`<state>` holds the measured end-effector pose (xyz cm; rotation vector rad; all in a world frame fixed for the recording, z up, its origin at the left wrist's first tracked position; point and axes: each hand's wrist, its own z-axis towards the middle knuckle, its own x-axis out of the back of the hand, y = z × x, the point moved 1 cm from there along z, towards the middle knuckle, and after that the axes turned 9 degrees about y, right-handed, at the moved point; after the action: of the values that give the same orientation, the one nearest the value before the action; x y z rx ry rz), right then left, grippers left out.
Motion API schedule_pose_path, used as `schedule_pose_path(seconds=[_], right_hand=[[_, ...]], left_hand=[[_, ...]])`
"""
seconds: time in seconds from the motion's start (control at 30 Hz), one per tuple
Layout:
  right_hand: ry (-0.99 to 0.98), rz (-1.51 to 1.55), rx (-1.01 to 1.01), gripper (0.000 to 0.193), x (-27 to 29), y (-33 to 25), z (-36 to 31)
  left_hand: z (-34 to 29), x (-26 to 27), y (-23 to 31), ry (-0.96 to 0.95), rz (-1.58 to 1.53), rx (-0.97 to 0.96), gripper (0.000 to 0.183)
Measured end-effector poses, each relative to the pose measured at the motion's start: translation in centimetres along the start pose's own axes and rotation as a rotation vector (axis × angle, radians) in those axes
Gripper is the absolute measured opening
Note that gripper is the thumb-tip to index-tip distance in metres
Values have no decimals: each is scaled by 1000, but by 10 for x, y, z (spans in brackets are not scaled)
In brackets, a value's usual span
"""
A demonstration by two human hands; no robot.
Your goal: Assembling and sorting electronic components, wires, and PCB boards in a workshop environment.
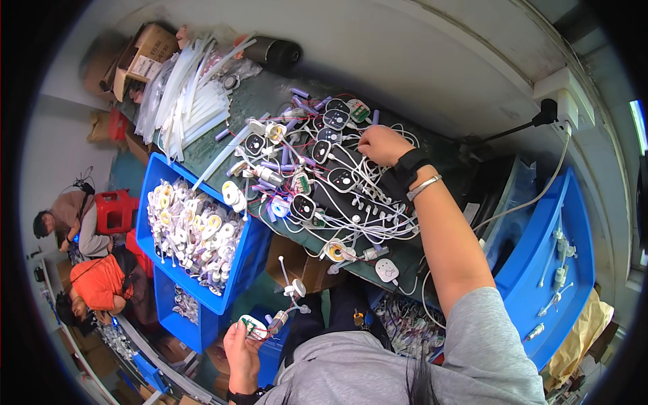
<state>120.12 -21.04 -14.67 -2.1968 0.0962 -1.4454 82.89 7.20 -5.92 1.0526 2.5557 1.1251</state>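
My left hand (241,361) is closed on the edge of a white housing with a green circuit board (254,328), held low in front of me. Wires join that board to a small silvery motor (277,322) and a white round fitting (295,289) on a thin tube. Reaching across the table, my right hand (383,145) has its fingers curled down by a bundle of white cables (378,185); its fingertips are partly hidden. Left of it lie several white control units with black faces (336,119), purple batteries and red wires. One board unit glows blue (279,206).
A blue bin (253,260) full of white parts stands at the table's left, with white strips (192,101) behind it. At right are another blue bin (574,256) and a wall socket with a plugged cable (557,115). Two other people sit far left.
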Motion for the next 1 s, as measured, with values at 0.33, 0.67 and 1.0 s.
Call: schedule_pose_path(seconds=[0.33,0.67,1.0], right_hand=[[94,491,-14,15,4,11,6],[-97,27,-33,29,11,-2,12],[-138,164,20,29,-4,12,36]], left_hand=[[4,-2,-3,-8,-27,23,19],[7,3,-9,-19,-9,26,20],[9,1,-18,25,-18,60,17]])
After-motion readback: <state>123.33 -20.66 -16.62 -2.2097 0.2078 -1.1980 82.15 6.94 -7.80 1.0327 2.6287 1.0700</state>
